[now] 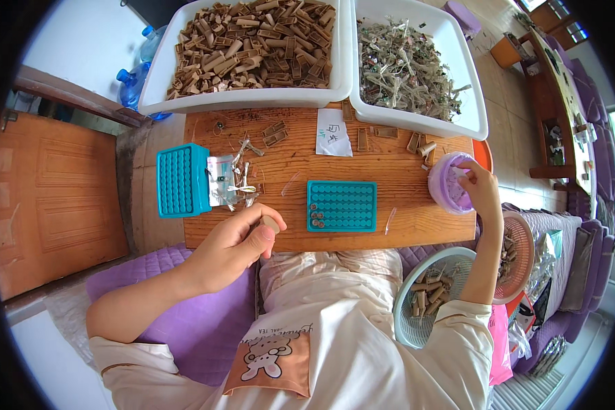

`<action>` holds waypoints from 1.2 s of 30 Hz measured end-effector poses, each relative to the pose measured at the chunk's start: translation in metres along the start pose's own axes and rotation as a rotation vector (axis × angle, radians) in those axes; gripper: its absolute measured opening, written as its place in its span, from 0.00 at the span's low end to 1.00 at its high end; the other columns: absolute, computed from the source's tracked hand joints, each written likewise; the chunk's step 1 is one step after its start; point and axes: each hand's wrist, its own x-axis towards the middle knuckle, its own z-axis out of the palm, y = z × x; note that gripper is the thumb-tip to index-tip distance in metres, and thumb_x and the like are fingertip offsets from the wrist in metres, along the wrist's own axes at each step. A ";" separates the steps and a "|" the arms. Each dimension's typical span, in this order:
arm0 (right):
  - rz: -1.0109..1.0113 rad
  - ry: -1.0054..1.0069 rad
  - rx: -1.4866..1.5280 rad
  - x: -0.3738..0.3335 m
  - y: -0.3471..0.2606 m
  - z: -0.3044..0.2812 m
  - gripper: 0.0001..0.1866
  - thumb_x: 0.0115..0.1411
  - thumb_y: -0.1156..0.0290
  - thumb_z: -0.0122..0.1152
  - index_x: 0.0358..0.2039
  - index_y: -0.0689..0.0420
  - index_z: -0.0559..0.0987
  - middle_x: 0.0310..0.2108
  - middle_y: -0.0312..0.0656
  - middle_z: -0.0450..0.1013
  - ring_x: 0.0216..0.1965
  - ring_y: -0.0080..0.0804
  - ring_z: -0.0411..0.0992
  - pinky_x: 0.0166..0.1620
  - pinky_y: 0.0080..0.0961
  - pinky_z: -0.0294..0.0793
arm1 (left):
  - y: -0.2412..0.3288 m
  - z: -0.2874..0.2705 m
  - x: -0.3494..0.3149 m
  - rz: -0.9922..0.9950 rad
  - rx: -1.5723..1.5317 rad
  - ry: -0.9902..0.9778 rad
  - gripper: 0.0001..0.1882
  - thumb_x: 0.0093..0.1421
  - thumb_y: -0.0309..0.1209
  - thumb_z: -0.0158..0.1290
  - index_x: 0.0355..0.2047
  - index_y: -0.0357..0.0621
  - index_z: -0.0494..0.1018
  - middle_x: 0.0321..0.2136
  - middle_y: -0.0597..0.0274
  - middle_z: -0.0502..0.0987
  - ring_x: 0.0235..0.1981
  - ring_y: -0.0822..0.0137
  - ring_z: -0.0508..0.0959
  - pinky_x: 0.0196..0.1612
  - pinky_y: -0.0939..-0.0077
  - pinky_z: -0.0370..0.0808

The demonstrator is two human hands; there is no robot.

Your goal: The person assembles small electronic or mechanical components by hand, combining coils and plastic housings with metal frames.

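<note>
My left hand is closed around a light brown plastic casing, whose rounded end shows between thumb and fingers at the table's near edge. At the right, my right hand dips into a round purple tub, its fingers bent together. Whatever they pinch is hidden, and something whitish lies inside the tub. Between the hands lies a teal tray with rows of round pockets. Several small round metallic parts sit in its lower left pockets.
A second teal pocketed tray stands at the left, beside wired parts. White bins of brown casings and clear wired pieces line the back. Loose casings and a paper note lie nearby. A basket stands near my right arm.
</note>
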 end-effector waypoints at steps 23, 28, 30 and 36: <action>0.023 -0.027 0.288 -0.003 0.022 0.005 0.10 0.50 0.78 0.48 0.35 0.64 0.70 0.25 0.43 0.72 0.25 0.25 0.70 0.30 0.20 0.67 | 0.005 -0.008 0.001 -0.116 -0.444 0.089 0.14 0.58 0.34 0.35 0.44 0.44 0.60 0.34 0.61 0.67 0.32 0.72 0.69 0.31 0.81 0.67; -0.250 0.040 -0.185 0.010 0.016 0.024 0.11 0.43 0.78 0.54 0.31 0.62 0.74 0.29 0.50 0.71 0.31 0.44 0.70 0.36 0.32 0.68 | 0.004 -0.008 0.000 -0.117 -0.419 0.094 0.14 0.58 0.34 0.35 0.44 0.44 0.60 0.33 0.62 0.68 0.32 0.73 0.69 0.32 0.81 0.66; -0.158 -0.006 -0.245 0.013 0.021 0.031 0.11 0.42 0.77 0.53 0.30 0.61 0.74 0.30 0.52 0.70 0.34 0.46 0.69 0.38 0.34 0.67 | 0.005 -0.008 0.000 -0.118 -0.413 0.092 0.14 0.58 0.34 0.35 0.44 0.44 0.60 0.33 0.62 0.68 0.32 0.73 0.69 0.32 0.81 0.66; -0.271 0.056 -0.250 0.016 0.021 0.024 0.10 0.43 0.78 0.53 0.29 0.65 0.73 0.27 0.53 0.70 0.31 0.46 0.69 0.36 0.33 0.67 | 0.006 -0.007 0.000 -0.138 -0.385 0.094 0.14 0.58 0.34 0.35 0.43 0.44 0.60 0.33 0.62 0.67 0.32 0.73 0.69 0.32 0.82 0.66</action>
